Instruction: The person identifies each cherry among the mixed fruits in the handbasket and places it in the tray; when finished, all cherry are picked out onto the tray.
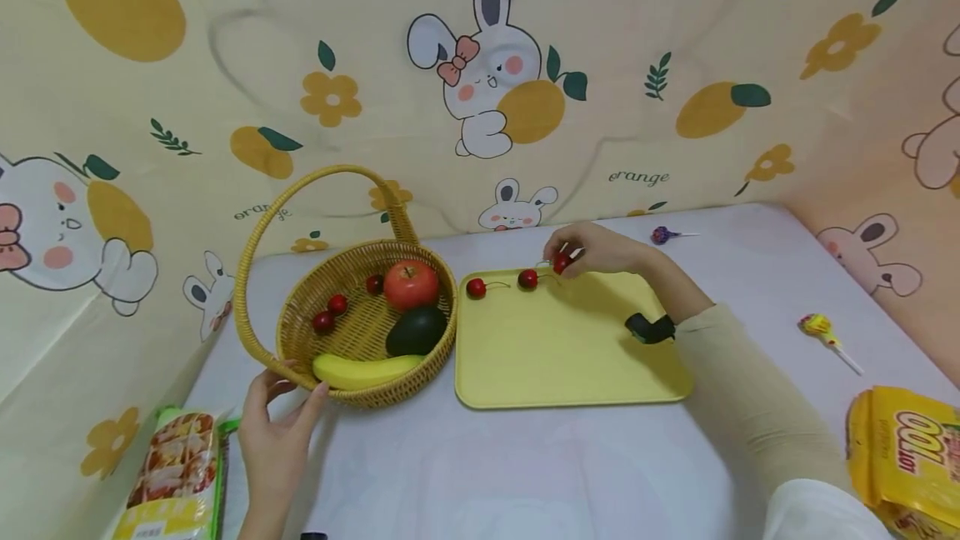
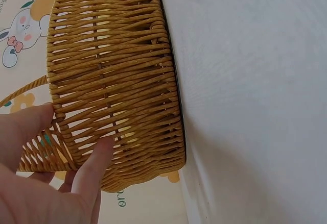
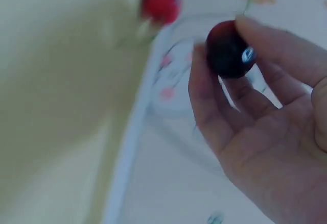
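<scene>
My right hand (image 1: 600,248) pinches a dark red cherry (image 3: 231,50) by its round body between thumb and fingers, above the far edge of the yellow tray (image 1: 570,357). Two more stemmed cherries, one at the tray's far left (image 1: 476,288) and one nearer the hand (image 1: 528,278), lie along that edge. At the left stands a wicker basket (image 2: 112,81) with a tall handle. My left hand (image 1: 276,440) grips its near left rim by the handle's base, thumb against the outer wall. Inside are a red apple (image 1: 411,286), a dark avocado (image 1: 417,332), a banana (image 1: 367,372) and three cherries (image 1: 337,304).
A purple lollipop (image 1: 662,235) lies behind the tray and a yellow lollipop (image 1: 817,325) to its right. A yellow snack packet (image 1: 911,457) is at the front right, a green-edged food bag (image 1: 172,473) at the front left. A printed cloth backdrop rises behind the white table.
</scene>
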Demonstrator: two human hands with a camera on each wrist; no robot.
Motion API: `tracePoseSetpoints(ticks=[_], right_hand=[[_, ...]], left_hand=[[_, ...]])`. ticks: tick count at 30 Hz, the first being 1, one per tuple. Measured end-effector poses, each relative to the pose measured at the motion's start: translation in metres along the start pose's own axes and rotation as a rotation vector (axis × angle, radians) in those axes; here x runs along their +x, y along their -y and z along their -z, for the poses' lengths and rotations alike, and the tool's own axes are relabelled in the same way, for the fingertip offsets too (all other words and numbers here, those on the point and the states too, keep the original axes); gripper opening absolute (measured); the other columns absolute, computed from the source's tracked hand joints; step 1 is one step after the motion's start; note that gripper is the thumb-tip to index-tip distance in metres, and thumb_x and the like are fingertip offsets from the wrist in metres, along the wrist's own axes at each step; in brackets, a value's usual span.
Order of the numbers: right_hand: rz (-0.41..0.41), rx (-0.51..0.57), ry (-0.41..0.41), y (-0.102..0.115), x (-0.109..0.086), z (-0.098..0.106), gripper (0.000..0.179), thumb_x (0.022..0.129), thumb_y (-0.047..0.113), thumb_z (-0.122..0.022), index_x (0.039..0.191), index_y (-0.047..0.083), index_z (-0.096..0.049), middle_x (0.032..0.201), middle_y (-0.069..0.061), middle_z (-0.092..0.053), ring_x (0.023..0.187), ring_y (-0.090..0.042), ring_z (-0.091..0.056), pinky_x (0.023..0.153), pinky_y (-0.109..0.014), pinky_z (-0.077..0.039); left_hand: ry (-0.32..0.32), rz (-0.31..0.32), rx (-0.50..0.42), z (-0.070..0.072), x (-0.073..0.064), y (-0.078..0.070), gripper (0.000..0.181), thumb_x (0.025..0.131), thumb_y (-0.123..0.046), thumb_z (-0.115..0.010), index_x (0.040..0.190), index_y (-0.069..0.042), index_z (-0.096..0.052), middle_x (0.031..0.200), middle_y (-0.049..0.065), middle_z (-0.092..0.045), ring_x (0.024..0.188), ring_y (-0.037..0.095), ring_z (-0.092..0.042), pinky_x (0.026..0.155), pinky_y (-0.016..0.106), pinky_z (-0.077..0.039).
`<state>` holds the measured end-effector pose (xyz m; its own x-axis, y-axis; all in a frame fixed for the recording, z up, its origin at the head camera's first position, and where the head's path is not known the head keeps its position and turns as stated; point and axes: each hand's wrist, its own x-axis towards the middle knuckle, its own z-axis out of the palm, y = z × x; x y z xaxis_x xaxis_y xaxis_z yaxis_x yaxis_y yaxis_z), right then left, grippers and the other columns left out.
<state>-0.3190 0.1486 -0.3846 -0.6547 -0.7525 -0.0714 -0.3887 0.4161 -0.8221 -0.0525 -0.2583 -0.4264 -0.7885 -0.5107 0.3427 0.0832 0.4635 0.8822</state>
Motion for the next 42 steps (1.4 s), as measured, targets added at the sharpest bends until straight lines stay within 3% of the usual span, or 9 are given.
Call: tracePoseSetpoints(ticks=[4,7,12,21,26,35,39,42], right_hand=[[-0.020,-0.040,-0.062,-0.021,-0.015,0.004,0.025,0.086,-0.009,-0.069,0.110,-0.010,-0.062,0.104,-0.021,-0.067,0.098,-0.032,-0.063,0.091,-0.041,-0.056],[-0.045,-0.086,-0.085,-0.029,-0.020,0.001,0.024,0.085,-0.007,-0.072,0.108,-0.009,-0.065,0.100,-0.017,-0.068,0.096,-0.031,-0.065,0.085,-0.035,-0.058],[-0.085,-0.166,-0.124,-0.033,-0.024,-0.005,0.020,0.084,-0.003,-0.076,0.102,-0.007,-0.068,0.093,-0.012,-0.069,0.087,-0.025,-0.064,0.074,-0.026,-0.055],[-0.099,-0.226,-0.194,-0.037,-0.030,-0.012,0.020,0.083,-0.006,-0.076,0.102,-0.006,-0.068,0.095,-0.014,-0.065,0.086,-0.025,-0.057,0.077,-0.033,-0.051],[-0.094,-0.250,-0.225,-0.038,-0.033,-0.013,0.020,0.082,-0.007,-0.076,0.100,-0.005,-0.068,0.096,-0.014,-0.061,0.088,-0.027,-0.057,0.079,-0.037,-0.050],[-0.091,-0.246,-0.249,-0.037,-0.035,-0.011,0.026,0.081,-0.005,-0.077,0.105,-0.006,-0.067,0.100,-0.016,-0.059,0.093,-0.032,-0.058,0.085,-0.043,-0.051],[-0.052,-0.246,-0.286,-0.028,-0.031,-0.007,0.024,0.088,0.001,-0.074,0.109,-0.006,-0.067,0.107,-0.020,-0.059,0.100,-0.036,-0.053,0.084,-0.045,-0.049],[0.036,-0.220,-0.345,-0.009,-0.017,-0.008,0.024,0.092,0.007,-0.070,0.112,-0.005,-0.066,0.112,-0.021,-0.058,0.103,-0.035,-0.051,0.081,-0.043,-0.050]], left_hand=[[0.008,0.007,-0.006,0.001,0.000,0.000,0.048,0.085,0.003,-0.077,0.128,0.004,-0.055,0.121,0.009,-0.056,0.105,0.011,-0.051,0.071,0.009,-0.054],[0.008,-0.003,-0.004,0.001,0.000,0.001,0.048,0.084,0.003,-0.077,0.127,0.005,-0.056,0.120,0.008,-0.057,0.105,0.011,-0.051,0.070,0.008,-0.054],[0.006,-0.004,-0.007,0.000,0.001,0.003,0.047,0.084,0.004,-0.077,0.126,0.004,-0.056,0.120,0.008,-0.057,0.105,0.011,-0.051,0.070,0.008,-0.054],[0.006,-0.001,-0.013,-0.002,0.000,0.003,0.046,0.083,0.004,-0.077,0.125,0.003,-0.057,0.120,0.008,-0.056,0.105,0.012,-0.052,0.069,0.009,-0.055],[-0.007,-0.003,-0.026,-0.002,-0.001,0.002,0.044,0.083,0.005,-0.077,0.122,0.000,-0.058,0.119,0.010,-0.056,0.104,0.013,-0.053,0.069,0.011,-0.056],[-0.005,-0.023,-0.017,-0.002,0.000,0.002,0.044,0.083,0.006,-0.077,0.121,0.005,-0.056,0.118,0.010,-0.056,0.104,0.013,-0.053,0.068,0.010,-0.055],[-0.006,-0.015,-0.003,-0.002,0.000,0.003,0.044,0.083,0.005,-0.077,0.122,0.002,-0.057,0.118,0.011,-0.056,0.104,0.012,-0.052,0.067,0.009,-0.055],[-0.008,-0.004,0.002,-0.001,0.000,0.003,0.044,0.083,0.005,-0.078,0.122,0.001,-0.057,0.118,0.010,-0.056,0.104,0.011,-0.052,0.067,0.009,-0.055]])
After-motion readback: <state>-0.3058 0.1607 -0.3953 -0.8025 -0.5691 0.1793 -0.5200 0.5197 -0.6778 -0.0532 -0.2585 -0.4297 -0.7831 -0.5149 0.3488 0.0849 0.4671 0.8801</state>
